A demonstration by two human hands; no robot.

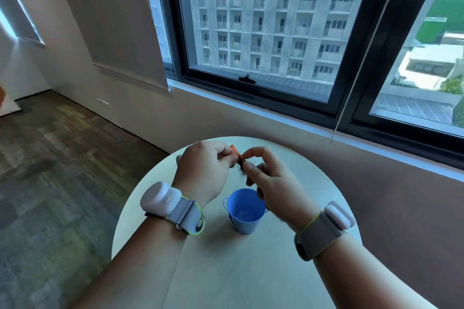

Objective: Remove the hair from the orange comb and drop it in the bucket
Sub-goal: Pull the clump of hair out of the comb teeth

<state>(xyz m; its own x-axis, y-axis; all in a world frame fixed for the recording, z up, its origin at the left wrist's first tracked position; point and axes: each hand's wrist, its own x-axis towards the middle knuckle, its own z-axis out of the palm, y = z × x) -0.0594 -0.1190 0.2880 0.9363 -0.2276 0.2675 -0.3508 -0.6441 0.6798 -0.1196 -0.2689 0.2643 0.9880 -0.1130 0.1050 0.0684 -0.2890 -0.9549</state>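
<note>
Your left hand (pixel 203 170) grips the orange comb (pixel 238 152), steadying it while your right hand (pixel 272 183) pinches the dark hair (pixel 236 167) at the teeth. Both work just above the blue bucket (pixel 244 211) on the round table (pixel 251 271), likely so it drops straight in.

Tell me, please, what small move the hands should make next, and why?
Probably the right hand should pull the dark hair clump off the small orange plastic comb, which the left hand grips. The hair looks still caught in the teeth, above the small blue bucket.
</note>
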